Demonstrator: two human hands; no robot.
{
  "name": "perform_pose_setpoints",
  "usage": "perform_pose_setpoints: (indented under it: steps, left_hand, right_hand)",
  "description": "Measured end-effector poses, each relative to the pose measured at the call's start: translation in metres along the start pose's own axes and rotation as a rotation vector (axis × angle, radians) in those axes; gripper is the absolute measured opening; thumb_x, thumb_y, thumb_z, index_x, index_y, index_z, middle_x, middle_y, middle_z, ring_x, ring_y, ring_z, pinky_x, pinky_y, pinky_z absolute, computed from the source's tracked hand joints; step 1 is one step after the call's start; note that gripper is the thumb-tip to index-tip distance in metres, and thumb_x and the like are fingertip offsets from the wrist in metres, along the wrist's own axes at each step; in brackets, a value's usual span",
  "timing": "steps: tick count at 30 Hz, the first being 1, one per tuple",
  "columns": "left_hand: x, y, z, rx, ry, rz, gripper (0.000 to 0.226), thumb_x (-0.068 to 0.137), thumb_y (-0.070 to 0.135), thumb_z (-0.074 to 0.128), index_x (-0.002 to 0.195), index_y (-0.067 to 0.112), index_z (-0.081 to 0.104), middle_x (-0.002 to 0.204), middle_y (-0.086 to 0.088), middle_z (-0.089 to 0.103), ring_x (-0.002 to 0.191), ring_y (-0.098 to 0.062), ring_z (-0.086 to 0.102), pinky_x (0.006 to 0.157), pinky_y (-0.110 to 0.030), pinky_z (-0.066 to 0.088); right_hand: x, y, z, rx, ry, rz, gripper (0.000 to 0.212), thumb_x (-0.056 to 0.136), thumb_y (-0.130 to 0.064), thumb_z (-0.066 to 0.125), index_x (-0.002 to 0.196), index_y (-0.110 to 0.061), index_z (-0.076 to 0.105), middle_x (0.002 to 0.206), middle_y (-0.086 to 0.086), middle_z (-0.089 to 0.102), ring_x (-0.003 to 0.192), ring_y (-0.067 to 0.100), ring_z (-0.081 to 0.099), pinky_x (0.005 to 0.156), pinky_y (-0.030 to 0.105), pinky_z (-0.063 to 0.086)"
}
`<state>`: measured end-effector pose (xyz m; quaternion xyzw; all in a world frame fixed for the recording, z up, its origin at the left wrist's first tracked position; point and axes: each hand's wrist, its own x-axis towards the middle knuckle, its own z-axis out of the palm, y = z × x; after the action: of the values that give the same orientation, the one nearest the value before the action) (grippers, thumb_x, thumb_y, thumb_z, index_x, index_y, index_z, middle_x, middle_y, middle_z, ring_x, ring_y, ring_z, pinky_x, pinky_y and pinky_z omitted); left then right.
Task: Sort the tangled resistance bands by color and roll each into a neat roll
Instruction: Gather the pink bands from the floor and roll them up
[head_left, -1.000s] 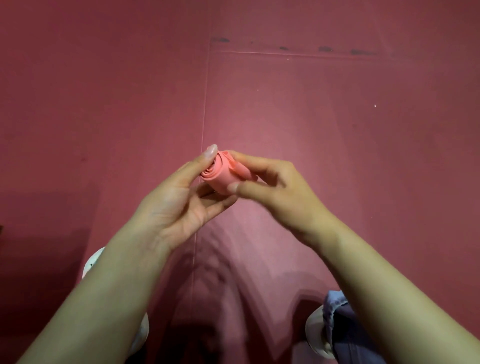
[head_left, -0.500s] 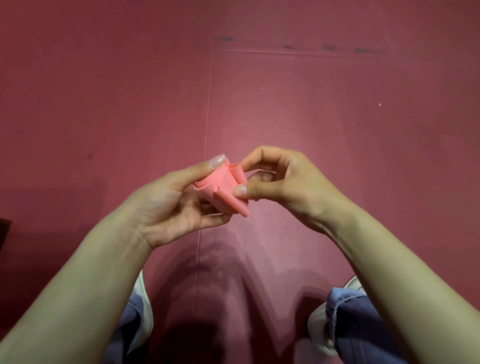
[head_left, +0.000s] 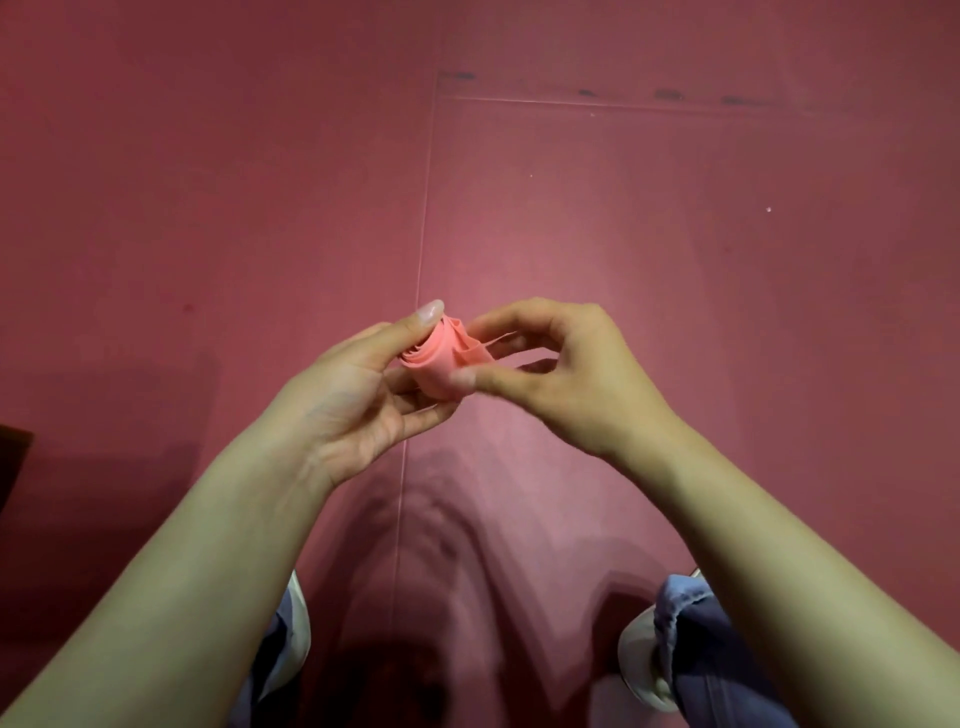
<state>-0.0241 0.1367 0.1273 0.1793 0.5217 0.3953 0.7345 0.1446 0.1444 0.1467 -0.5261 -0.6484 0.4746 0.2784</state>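
Observation:
A pink resistance band (head_left: 441, 358), wound into a small roll with its layered end facing me, is held in the air between both hands. My left hand (head_left: 358, 395) grips the roll from the left, thumb on top and fingers underneath. My right hand (head_left: 566, 379) pinches the band's loose end at the roll's right side between thumb and forefinger; a thin flap of band sticks out under its curled fingers. No other bands are in view.
Below the hands lies a dark red floor mat (head_left: 675, 260) with a seam running down its middle. My two legs in blue jeans and white shoes (head_left: 644, 654) show at the bottom edge. A dark object (head_left: 13, 467) pokes in at the left edge.
The roll has been turned and tightened; the loose flap that hung out below half a second ago now lies wrapped at the right side. Both hands stayed at the same height.

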Motion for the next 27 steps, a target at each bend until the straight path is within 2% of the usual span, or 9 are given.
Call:
perform_pose_setpoints:
  steps: [2, 4, 8, 11, 15, 18, 20, 24, 27]
  left_hand:
    - [0.000, -0.001, 0.004, -0.032, 0.025, 0.006, 0.066, 0.061, 0.035, 0.075, 0.120, 0.010, 0.062, 0.105, -0.012, 0.071, 0.083, -0.021, 0.071, 0.071, -0.033, 0.059]
    - [0.000, -0.002, 0.006, -0.028, 0.048, 0.020, 0.074, 0.061, 0.035, 0.075, 0.127, 0.007, 0.059, 0.107, -0.011, 0.072, 0.087, -0.022, 0.071, 0.070, -0.034, 0.059]
    - [-0.002, -0.002, 0.008, 0.011, 0.074, 0.035, 0.079, 0.062, 0.037, 0.075, 0.130, 0.003, 0.055, 0.109, -0.013, 0.072, 0.095, -0.025, 0.071, 0.069, -0.033, 0.059]
    - [-0.002, -0.005, 0.011, 0.009, 0.094, 0.063, 0.074, 0.063, 0.037, 0.075, 0.126, 0.002, 0.057, 0.107, -0.012, 0.073, 0.100, -0.026, 0.070, 0.072, -0.034, 0.059]
    - [0.001, -0.007, 0.010, 0.005, 0.125, 0.087, 0.044, 0.064, 0.036, 0.074, 0.099, 0.010, 0.070, 0.105, -0.014, 0.072, 0.100, -0.029, 0.070, 0.076, -0.036, 0.059]
    - [0.002, -0.008, 0.010, 0.019, 0.131, 0.106, 0.020, 0.072, 0.034, 0.073, 0.076, 0.016, 0.079, 0.096, -0.012, 0.075, 0.091, -0.025, 0.072, 0.078, -0.036, 0.059]
    - [0.003, -0.010, 0.011, 0.014, 0.158, 0.133, 0.021, 0.080, 0.030, 0.070, 0.067, 0.017, 0.079, 0.083, -0.009, 0.075, 0.079, -0.020, 0.073, 0.075, -0.034, 0.060]
    - [0.004, -0.009, 0.010, -0.085, 0.214, 0.142, 0.025, 0.083, 0.029, 0.068, 0.088, 0.005, 0.073, 0.082, -0.011, 0.074, 0.073, -0.019, 0.072, 0.064, -0.031, 0.059]
    - [0.004, -0.009, 0.010, -0.074, 0.219, 0.136, 0.030, 0.087, 0.030, 0.065, 0.100, 0.003, 0.068, 0.089, -0.011, 0.073, 0.072, -0.017, 0.072, 0.062, -0.030, 0.059]
  right_hand:
    - [0.004, 0.002, 0.000, 0.052, 0.119, 0.026, 0.010, 0.080, -0.015, 0.074, 0.083, -0.024, 0.076, 0.072, -0.012, 0.071, 0.070, 0.000, 0.065, 0.068, 0.019, 0.051]
    - [0.005, 0.004, -0.001, 0.069, 0.195, 0.039, 0.011, 0.084, -0.013, 0.070, 0.082, -0.021, 0.077, 0.071, -0.012, 0.072, 0.067, -0.004, 0.065, 0.067, 0.016, 0.053]
    - [0.002, 0.002, 0.002, 0.036, 0.285, 0.028, 0.016, 0.083, -0.013, 0.070, 0.074, -0.024, 0.076, 0.068, -0.009, 0.073, 0.064, 0.003, 0.067, 0.072, 0.032, 0.059]
    - [0.002, 0.001, 0.001, 0.061, 0.325, 0.009, 0.017, 0.083, -0.011, 0.069, 0.074, -0.024, 0.076, 0.067, -0.010, 0.073, 0.063, 0.007, 0.069, 0.070, 0.035, 0.059]
    - [0.000, 0.002, 0.006, 0.033, 0.304, -0.014, 0.010, 0.082, -0.013, 0.071, 0.080, -0.019, 0.079, 0.063, -0.013, 0.071, 0.062, 0.003, 0.067, 0.071, 0.031, 0.059]
    - [-0.001, 0.003, 0.008, -0.052, 0.247, -0.059, 0.007, 0.080, -0.016, 0.073, 0.082, -0.019, 0.078, 0.065, -0.018, 0.066, 0.065, -0.005, 0.063, 0.066, 0.014, 0.050]
    - [-0.001, 0.004, 0.010, -0.113, 0.204, -0.098, 0.009, 0.078, -0.015, 0.076, 0.086, -0.018, 0.078, 0.074, -0.016, 0.066, 0.074, -0.004, 0.062, 0.063, 0.011, 0.048]
    - [-0.004, 0.004, 0.017, -0.124, 0.087, -0.143, 0.020, 0.081, -0.012, 0.074, 0.101, -0.011, 0.075, 0.093, -0.004, 0.064, 0.087, 0.004, 0.062, 0.069, 0.012, 0.053]
    - [-0.002, 0.004, 0.015, -0.048, 0.044, -0.080, 0.016, 0.083, -0.007, 0.070, 0.098, -0.011, 0.076, 0.094, -0.004, 0.063, 0.090, 0.008, 0.062, 0.078, 0.023, 0.055]
